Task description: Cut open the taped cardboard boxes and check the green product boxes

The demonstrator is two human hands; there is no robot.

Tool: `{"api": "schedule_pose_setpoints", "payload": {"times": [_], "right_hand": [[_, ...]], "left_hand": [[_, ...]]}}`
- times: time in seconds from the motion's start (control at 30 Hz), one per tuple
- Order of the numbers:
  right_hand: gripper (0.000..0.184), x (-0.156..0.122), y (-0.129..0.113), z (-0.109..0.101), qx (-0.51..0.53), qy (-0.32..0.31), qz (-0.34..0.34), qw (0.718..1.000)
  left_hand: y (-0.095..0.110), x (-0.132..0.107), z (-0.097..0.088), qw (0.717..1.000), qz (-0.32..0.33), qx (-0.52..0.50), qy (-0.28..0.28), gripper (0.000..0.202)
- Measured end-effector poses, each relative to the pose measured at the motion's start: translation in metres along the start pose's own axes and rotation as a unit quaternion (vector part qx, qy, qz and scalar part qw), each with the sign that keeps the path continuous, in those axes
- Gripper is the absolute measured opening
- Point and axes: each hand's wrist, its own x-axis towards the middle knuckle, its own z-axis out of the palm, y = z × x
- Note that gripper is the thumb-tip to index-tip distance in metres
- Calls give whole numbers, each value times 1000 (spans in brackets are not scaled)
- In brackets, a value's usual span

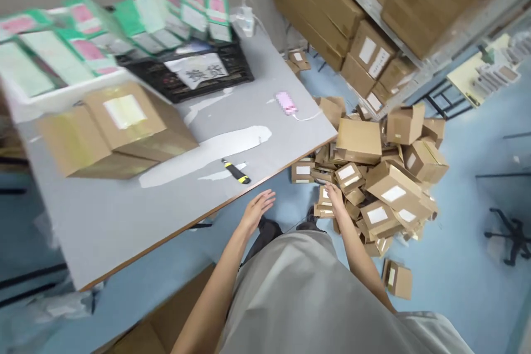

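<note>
My left hand (258, 209) is held in the air just off the front edge of the table (166, 215), its fingers stretched out and nothing in them. Apart from it, my right hand (334, 197) hovers in front of the heap of cardboard boxes on the floor, fingers extended and empty. Closest to my left hand on the tabletop lies a black and yellow utility knife (236, 171). Two brown cardboard boxes (124, 127) stand side by side at the table's left. A phone-like pink thing (286, 103) with a white cable rests near the right edge.
Green and white boxes (166, 14) fill a white tray and a black crate (161, 77) at the table's back. Many cardboard boxes (359, 141) lie heaped on the floor to the right. Beyond them stands a shelf (398, 33) with large cartons. An office chair base (514, 235) is far right.
</note>
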Motion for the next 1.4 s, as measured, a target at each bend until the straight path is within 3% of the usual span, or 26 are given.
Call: {"api": "schedule_pose_setpoints", "payload": {"times": [0.23, 0.4, 0.53, 0.63, 0.73, 0.83, 0.9, 1.0, 1.1, 1.23, 1.4], "right_hand": [[66, -28, -59, 195, -52, -129, 1, 990], [68, -60, -88, 326, -55, -200, -13, 978], [66, -80, -105, 406, -72, -255, -32, 964], [64, -88, -115, 455, -86, -312, -58, 944], [66, -89, -122, 499, -103, -331, -91, 933], [71, -77, -130, 537, -123, -296, -115, 940], [75, -63, -136, 558, -132, -256, -119, 950], [84, -38, -144, 585, -147, -189, -110, 965], [87, -16, -149, 605, -158, -155, -98, 970], [73, 3, -147, 617, -165, -167, -99, 967], [54, 10, -141, 607, -189, -179, -132, 957]], "left_hand": [[28, -29, -144, 985, 85, -130, 79, 66], [49, -33, -247, 968, 114, -175, 137, 68], [72, -17, -311, 949, 137, -174, 226, 67], [97, 6, -349, 926, 154, -144, 312, 82], [123, 34, -379, 907, 158, -93, 379, 101], [145, 60, -396, 894, 180, -26, 409, 110], [157, 74, -399, 889, 213, 14, 406, 95], [169, 95, -391, 894, 254, 56, 365, 64], [176, 114, -379, 911, 241, 76, 327, 58], [179, 133, -369, 922, 192, 109, 318, 64], [179, 131, -358, 912, 193, 124, 340, 72]]}}
